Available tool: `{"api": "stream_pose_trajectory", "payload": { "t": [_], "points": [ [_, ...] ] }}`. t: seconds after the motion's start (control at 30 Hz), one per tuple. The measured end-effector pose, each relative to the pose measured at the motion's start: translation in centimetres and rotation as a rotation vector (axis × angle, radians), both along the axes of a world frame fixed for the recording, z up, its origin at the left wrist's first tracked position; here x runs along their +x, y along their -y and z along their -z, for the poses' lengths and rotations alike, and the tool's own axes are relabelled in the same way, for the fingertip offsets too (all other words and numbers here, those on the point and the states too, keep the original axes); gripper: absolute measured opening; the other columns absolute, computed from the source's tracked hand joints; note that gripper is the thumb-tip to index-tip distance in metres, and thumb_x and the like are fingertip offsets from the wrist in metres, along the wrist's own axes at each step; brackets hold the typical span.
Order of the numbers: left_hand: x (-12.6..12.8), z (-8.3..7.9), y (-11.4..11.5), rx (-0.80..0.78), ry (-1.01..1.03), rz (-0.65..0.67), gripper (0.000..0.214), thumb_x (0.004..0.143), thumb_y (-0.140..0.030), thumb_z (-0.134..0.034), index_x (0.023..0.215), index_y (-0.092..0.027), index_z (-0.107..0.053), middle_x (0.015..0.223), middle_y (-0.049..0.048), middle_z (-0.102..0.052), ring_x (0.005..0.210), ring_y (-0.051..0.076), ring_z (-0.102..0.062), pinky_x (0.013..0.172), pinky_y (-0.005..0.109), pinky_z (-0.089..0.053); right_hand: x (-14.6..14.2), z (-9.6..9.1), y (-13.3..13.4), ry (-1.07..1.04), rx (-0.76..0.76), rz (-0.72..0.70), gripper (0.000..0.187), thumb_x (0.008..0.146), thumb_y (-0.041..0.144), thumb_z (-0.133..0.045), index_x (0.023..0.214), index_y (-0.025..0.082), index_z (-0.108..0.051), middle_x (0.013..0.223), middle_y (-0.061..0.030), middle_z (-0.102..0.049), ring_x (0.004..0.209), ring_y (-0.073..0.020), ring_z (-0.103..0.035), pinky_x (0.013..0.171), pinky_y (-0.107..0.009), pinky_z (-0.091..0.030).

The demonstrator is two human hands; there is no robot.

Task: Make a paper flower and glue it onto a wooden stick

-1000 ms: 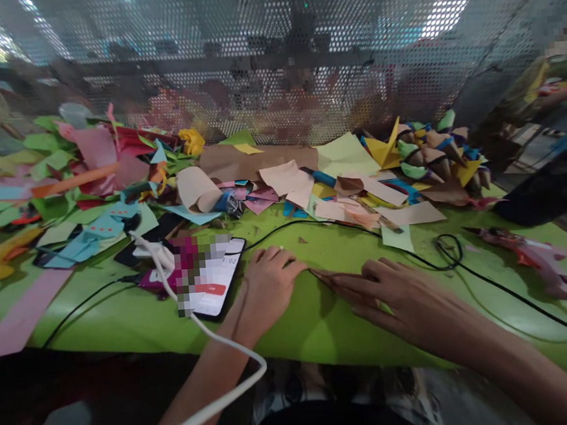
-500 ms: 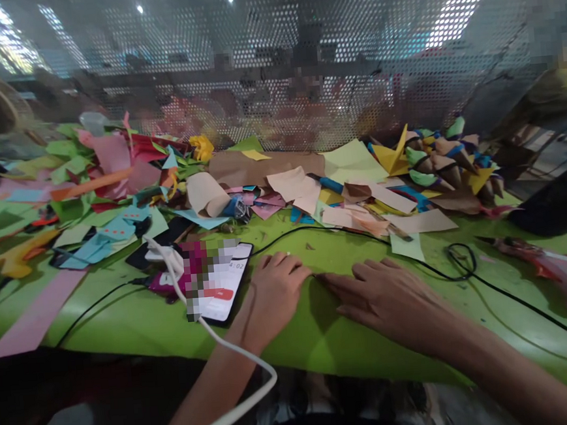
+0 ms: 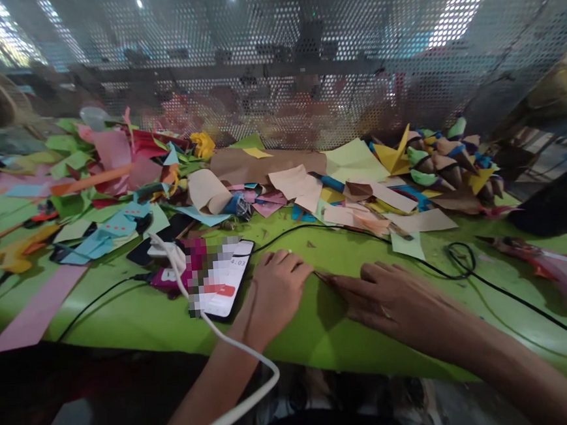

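Observation:
My left hand (image 3: 281, 294) rests on the green table cover (image 3: 299, 352) just right of a phone (image 3: 225, 282) with a lit screen. Its fingers are bent and closed, and the thumb side faces my right hand; what they press on is hidden. Stretched in from the right, my right hand (image 3: 393, 305) has its thumb and fingers pressed together at a small, thin, dark pointed piece (image 3: 322, 276). The tip of that piece lies close to my left thumb. It is too small to tell what it is made of.
A white cable (image 3: 235, 350) crosses my left forearm. Black cord (image 3: 399, 256) runs behind my hands towards a pink glue gun (image 3: 547, 267). Paper scraps (image 3: 296, 185) and paper cones (image 3: 441, 157) lie along a perforated metal screen (image 3: 273, 76). A yellow glue gun (image 3: 24, 249) lies left.
My right hand has shifted slightly to the right, and more of the thin dark piece shows between the hands. My left hand has barely moved.

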State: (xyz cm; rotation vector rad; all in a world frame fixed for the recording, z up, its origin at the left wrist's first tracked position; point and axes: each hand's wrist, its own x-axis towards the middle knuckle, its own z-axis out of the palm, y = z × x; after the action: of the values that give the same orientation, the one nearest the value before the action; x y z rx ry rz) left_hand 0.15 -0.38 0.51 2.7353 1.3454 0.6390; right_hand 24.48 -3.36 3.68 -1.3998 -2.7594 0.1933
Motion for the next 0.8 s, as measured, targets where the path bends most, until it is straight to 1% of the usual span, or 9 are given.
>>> {"api": "stream_pose_trajectory", "payload": {
  "t": [0.1,0.17,0.27,0.33,0.37,0.5,0.57,0.67,0.8],
  "points": [
    [0.0,-0.2,0.1,0.027,-0.021,0.029,0.029,0.092,-0.013,-0.053,0.114,-0.027,-0.066,0.109,0.0031,-0.067,0.102,0.022,-0.055,0.087,0.04,-0.039,0.0,-0.4,0.4,-0.008,-0.014,0.005,0.047,0.098,0.05,-0.05,0.142,0.033,-0.051,0.091,-0.0054,-0.059,0.076,-0.0189,-0.055,0.066,-0.032,-0.039],
    [0.1,-0.1,0.1,0.03,-0.048,0.048,0.031,0.091,-0.013,-0.054,0.115,-0.029,-0.067,0.109,0.0034,-0.067,0.102,0.023,-0.055,0.087,0.041,-0.04,0.2,-0.8,0.8,-0.025,-0.045,0.007,0.046,0.099,0.047,-0.049,0.143,0.032,-0.052,0.093,-0.0063,-0.06,0.08,-0.0199,-0.057,0.068,-0.032,-0.042],
    [0.2,0.0,0.1,0.017,-0.064,0.043,0.034,0.091,-0.012,-0.053,0.116,-0.03,-0.068,0.108,0.0033,-0.068,0.102,0.024,-0.055,0.086,0.042,-0.041,0.7,-1.2,1.3,-0.072,-0.076,0.012,0.051,0.1,0.044,-0.049,0.15,0.035,-0.041,0.096,-0.0064,-0.061,0.084,-0.0199,-0.059,0.073,-0.034,-0.046],
    [0.3,0.0,0.1,0.004,-0.064,0.036,0.035,0.092,-0.012,-0.052,0.117,-0.03,-0.068,0.107,0.0033,-0.068,0.102,0.024,-0.055,0.087,0.042,-0.041,0.9,-1.2,1.5,-0.091,-0.067,0.016,0.054,0.1,0.043,-0.049,0.152,0.038,-0.036,0.097,-0.0059,-0.061,0.084,-0.0194,-0.059,0.074,-0.034,-0.047],
    [0.4,0.0,0.1,-0.001,-0.065,0.033,0.035,0.092,-0.012,-0.051,0.116,-0.03,-0.069,0.107,0.0033,-0.068,0.102,0.024,-0.055,0.087,0.042,-0.041,0.9,-1.1,1.5,-0.089,-0.059,0.017,0.054,0.1,0.042,-0.05,0.152,0.038,-0.037,0.097,-0.0058,-0.061,0.084,-0.0193,-0.059,0.074,-0.033,-0.047],
    [0.4,0.1,0.0,-0.007,-0.058,0.033,0.036,0.09,-0.011,-0.053,0.117,-0.03,-0.068,0.108,0.0026,-0.068,0.103,0.024,-0.055,0.089,0.042,-0.04,0.7,-0.7,1.3,-0.057,-0.008,0.026,0.049,0.098,0.044,-0.052,0.146,0.035,-0.048,0.092,-0.0057,-0.062,0.08,-0.0199,-0.059,0.07,-0.033,-0.046],
    [0.4,0.1,0.0,-0.011,-0.056,0.035,0.036,0.091,-0.011,-0.052,0.118,-0.03,-0.067,0.109,0.0027,-0.068,0.103,0.024,-0.054,0.089,0.042,-0.04,0.8,-0.6,1.4,-0.082,0.005,0.021,0.048,0.098,0.042,-0.053,0.146,0.035,-0.049,0.092,-0.0057,-0.062,0.079,-0.0197,-0.06,0.07,-0.033,-0.047],
    [0.4,0.0,0.0,-0.029,-0.065,0.03,0.036,0.093,-0.012,-0.05,0.118,-0.03,-0.068,0.109,0.0033,-0.068,0.103,0.024,-0.055,0.089,0.041,-0.04,1.2,-0.6,1.7,-0.135,0.008,0.011,0.052,0.097,0.038,-0.056,0.147,0.039,-0.046,0.093,-0.0056,-0.065,0.078,-0.0201,-0.06,0.068,-0.033,-0.048],
    [0.5,-0.2,0.1,-0.039,-0.065,0.029,0.035,0.092,-0.012,-0.05,0.117,-0.029,-0.069,0.109,0.0035,-0.068,0.104,0.024,-0.055,0.089,0.041,-0.04,1.1,-0.3,1.7,-0.103,0.034,0.022,0.05,0.096,0.04,-0.056,0.145,0.037,-0.049,0.093,-0.0069,-0.065,0.077,-0.0217,-0.06,0.068,-0.035,-0.048]
  ]
}}
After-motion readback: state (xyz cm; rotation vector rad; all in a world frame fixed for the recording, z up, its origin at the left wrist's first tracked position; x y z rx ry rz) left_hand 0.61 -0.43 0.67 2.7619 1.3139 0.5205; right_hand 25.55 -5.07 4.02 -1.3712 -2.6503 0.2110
